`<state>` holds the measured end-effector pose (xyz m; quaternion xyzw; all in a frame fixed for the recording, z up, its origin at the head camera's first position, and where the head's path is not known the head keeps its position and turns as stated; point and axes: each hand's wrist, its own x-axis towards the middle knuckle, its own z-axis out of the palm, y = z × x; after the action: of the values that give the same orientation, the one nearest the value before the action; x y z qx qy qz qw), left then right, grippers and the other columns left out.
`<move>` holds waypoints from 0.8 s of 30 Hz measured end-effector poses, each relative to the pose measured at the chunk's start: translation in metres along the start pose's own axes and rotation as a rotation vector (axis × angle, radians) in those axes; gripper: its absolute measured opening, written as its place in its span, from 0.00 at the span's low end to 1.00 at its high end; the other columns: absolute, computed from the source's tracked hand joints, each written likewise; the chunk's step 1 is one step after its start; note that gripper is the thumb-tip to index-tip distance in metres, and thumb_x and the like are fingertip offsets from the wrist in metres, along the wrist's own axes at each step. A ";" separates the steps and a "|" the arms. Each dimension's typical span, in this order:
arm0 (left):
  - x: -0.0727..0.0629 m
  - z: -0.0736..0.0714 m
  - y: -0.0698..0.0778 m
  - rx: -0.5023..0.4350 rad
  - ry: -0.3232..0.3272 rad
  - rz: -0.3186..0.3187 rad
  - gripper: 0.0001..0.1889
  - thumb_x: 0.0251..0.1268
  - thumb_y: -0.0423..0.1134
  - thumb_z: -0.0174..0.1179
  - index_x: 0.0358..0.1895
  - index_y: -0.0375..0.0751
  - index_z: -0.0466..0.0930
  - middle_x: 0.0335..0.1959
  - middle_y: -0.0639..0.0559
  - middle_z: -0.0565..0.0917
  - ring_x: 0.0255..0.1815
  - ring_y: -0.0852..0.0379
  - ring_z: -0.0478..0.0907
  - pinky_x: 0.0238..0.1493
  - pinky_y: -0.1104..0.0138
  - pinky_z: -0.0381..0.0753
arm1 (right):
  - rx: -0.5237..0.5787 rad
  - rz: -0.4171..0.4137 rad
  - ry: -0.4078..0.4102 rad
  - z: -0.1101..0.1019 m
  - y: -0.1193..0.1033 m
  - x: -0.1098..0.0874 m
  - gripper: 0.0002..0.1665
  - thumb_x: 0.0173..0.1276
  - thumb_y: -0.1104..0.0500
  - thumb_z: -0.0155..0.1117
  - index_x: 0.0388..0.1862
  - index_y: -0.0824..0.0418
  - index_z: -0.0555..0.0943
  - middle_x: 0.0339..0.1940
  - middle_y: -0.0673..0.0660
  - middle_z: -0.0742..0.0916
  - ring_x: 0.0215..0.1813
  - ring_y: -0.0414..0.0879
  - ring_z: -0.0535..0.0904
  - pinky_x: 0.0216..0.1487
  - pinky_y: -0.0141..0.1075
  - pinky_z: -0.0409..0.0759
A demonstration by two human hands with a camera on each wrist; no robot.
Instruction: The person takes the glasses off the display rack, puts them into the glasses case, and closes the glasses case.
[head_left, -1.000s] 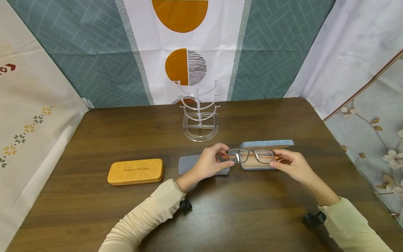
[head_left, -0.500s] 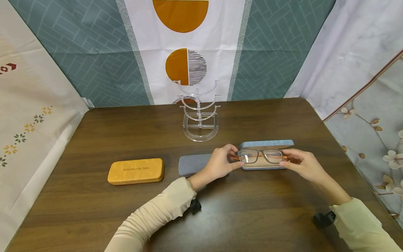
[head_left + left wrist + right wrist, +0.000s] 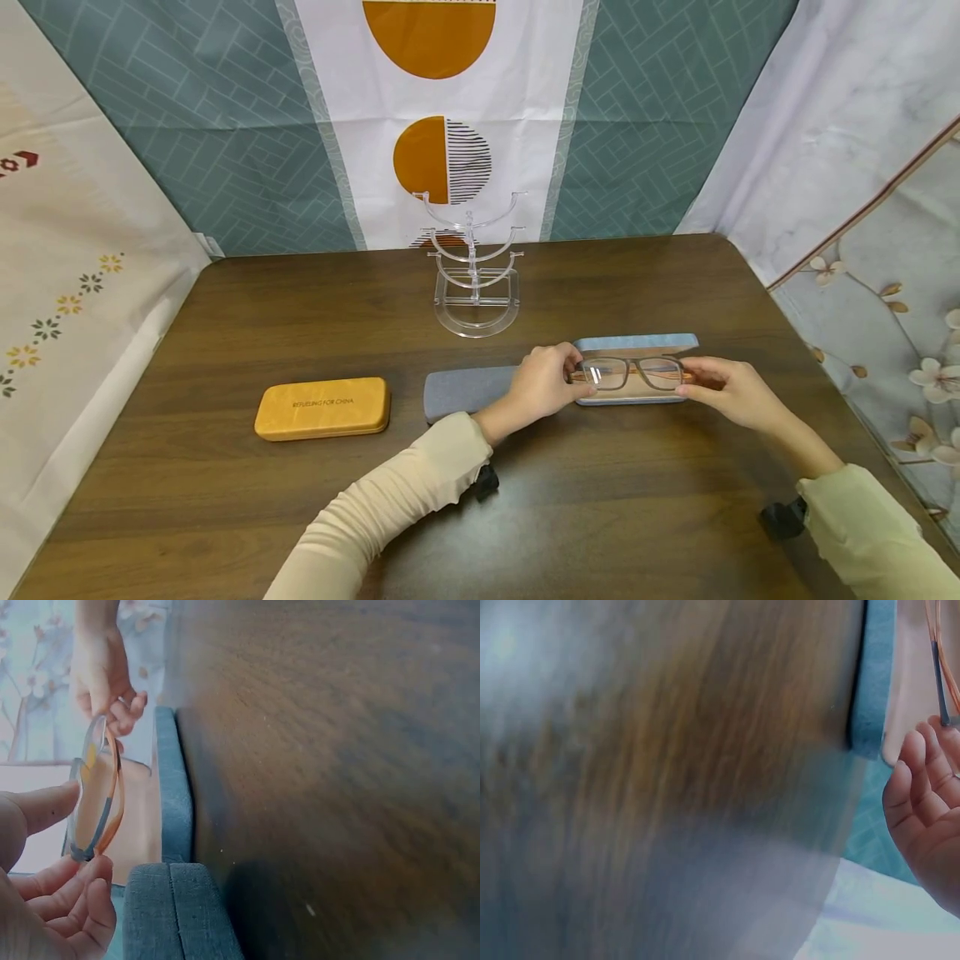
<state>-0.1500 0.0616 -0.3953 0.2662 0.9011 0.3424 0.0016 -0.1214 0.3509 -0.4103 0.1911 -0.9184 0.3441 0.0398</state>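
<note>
A pair of glasses [image 3: 632,360] with a dark frame and orange folded temples is held over an open light-blue glasses case [image 3: 636,342]. My left hand [image 3: 542,382] pinches its left end between thumb and fingers, and my right hand [image 3: 726,390] pinches the right end. In the left wrist view the glasses [image 3: 116,796] appear edge-on, their temples folded behind the lenses, with the case's pale lining [image 3: 142,825] beyond. Only the fingers of the right hand [image 3: 934,795] and one corner of the glasses show in the right wrist view.
A closed grey-blue glasses case [image 3: 465,392] lies left of the open one, partly behind the left hand. Farther left is a yellow case [image 3: 322,408]. A clear tiered display stand [image 3: 477,321] stands toward the back of the wooden table [image 3: 315,308].
Both hands have carried the glasses to the right, from the left part of the open case to over its middle. The cases and stand have stayed put.
</note>
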 end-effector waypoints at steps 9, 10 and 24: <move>0.006 0.013 0.006 0.266 -0.064 -0.029 0.15 0.51 0.50 0.67 0.32 0.41 0.80 0.14 0.59 0.71 0.13 0.64 0.64 0.10 0.73 0.64 | -0.101 -0.065 -0.036 0.004 0.013 0.006 0.21 0.54 0.63 0.69 0.44 0.74 0.78 0.18 0.41 0.74 0.17 0.32 0.61 0.19 0.29 0.61; 0.006 0.014 0.007 0.284 -0.065 -0.024 0.14 0.52 0.50 0.66 0.30 0.42 0.79 0.14 0.59 0.70 0.13 0.64 0.63 0.10 0.73 0.63 | -0.109 -0.072 -0.033 0.005 0.015 0.007 0.21 0.53 0.62 0.69 0.44 0.74 0.78 0.17 0.41 0.74 0.17 0.31 0.60 0.20 0.29 0.62; 0.007 0.015 0.000 0.249 -0.159 0.032 0.06 0.51 0.37 0.63 0.32 0.41 0.80 0.23 0.54 0.76 0.21 0.61 0.68 0.17 0.68 0.69 | -0.189 -0.055 -0.073 0.011 0.026 0.011 0.24 0.52 0.60 0.70 0.45 0.74 0.78 0.16 0.42 0.71 0.16 0.31 0.58 0.17 0.28 0.60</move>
<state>-0.1531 0.0741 -0.4051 0.3051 0.9291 0.2060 0.0343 -0.1404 0.3583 -0.4324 0.2243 -0.9419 0.2476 0.0335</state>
